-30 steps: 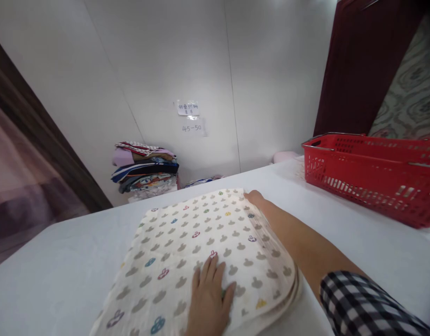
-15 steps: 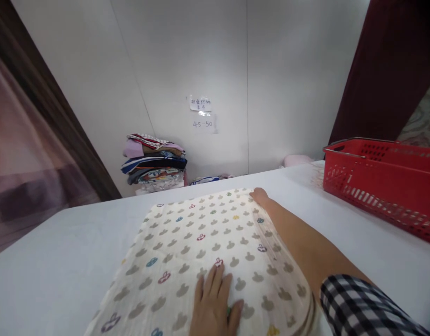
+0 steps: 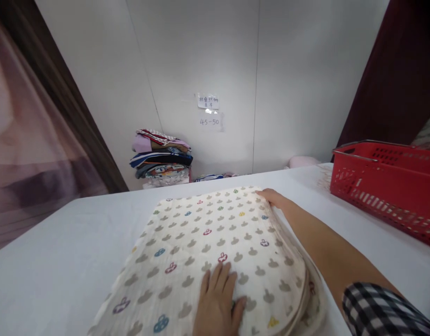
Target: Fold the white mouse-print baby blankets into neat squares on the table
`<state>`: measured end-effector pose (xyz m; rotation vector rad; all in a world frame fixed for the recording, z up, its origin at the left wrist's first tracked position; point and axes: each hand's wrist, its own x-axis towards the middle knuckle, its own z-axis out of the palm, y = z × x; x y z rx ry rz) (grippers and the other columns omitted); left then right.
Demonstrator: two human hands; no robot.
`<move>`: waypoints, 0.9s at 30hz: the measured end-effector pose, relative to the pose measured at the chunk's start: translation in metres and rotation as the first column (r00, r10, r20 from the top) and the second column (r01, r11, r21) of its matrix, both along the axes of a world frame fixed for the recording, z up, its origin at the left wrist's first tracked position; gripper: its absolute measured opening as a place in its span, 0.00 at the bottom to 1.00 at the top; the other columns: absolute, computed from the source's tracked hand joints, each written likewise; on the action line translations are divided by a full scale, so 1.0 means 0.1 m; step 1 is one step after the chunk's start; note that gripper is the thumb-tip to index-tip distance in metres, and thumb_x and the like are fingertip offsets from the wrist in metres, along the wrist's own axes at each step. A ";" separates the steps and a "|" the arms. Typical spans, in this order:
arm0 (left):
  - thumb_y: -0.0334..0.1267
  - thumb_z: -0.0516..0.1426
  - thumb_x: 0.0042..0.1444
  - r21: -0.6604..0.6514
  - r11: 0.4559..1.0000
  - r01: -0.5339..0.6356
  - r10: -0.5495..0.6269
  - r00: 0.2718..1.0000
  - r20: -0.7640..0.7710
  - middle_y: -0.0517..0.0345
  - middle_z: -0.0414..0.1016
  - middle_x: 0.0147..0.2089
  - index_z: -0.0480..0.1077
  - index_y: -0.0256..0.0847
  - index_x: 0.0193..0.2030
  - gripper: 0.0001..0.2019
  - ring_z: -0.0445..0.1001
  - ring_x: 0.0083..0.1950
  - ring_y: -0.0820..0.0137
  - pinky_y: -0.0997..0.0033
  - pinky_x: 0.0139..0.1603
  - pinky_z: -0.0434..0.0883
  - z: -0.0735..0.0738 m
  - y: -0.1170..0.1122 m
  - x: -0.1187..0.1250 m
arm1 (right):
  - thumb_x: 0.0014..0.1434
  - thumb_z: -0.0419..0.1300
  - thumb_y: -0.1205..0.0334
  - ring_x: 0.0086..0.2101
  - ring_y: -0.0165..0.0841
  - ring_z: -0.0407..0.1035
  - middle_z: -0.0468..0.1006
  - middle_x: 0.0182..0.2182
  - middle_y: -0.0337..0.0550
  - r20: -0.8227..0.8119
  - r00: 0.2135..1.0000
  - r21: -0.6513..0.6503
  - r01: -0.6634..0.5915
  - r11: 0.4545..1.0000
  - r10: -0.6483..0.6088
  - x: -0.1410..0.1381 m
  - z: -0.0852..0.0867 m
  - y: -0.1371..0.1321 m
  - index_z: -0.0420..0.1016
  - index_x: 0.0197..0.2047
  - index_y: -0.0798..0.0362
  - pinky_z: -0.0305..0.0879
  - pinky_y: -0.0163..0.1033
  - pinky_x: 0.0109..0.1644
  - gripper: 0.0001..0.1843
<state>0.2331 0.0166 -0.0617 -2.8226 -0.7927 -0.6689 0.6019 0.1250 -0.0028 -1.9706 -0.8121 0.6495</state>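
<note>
A folded cream cloth (image 3: 207, 242) printed with small grey and coloured shapes lies on the white table (image 3: 60, 261). My left hand (image 3: 218, 303) lies flat on its near part, fingers stretched out and pressing down. My right hand (image 3: 272, 197) reaches along the cloth's right edge to the far right corner. Its fingers are curled on the stacked layers there. A black-and-white checked sleeve (image 3: 379, 310) covers my right upper arm.
A red plastic basket (image 3: 386, 182) stands on the table at the right. A pile of folded clothes (image 3: 162, 158) sits against the white wall behind the table. A paper label (image 3: 208, 101) is stuck on the wall. A dark curtain (image 3: 393, 74) hangs at the right.
The view has shifted, so the basket sits further right in frame. My right hand has stayed at the far corner and my left hand stays flat on the cloth.
</note>
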 end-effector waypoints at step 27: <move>0.48 0.49 0.59 -0.383 0.923 -0.026 0.009 0.999 -0.047 0.49 0.63 0.61 0.67 0.42 0.52 0.19 0.57 0.63 0.58 0.50 0.61 0.54 0.41 -0.15 0.10 | 0.45 0.68 0.58 0.31 0.33 0.70 0.76 0.39 0.48 -0.402 0.902 -0.065 -0.198 0.978 0.156 -0.62 -0.01 -2.14 0.41 0.67 0.50 0.69 0.39 0.33 0.53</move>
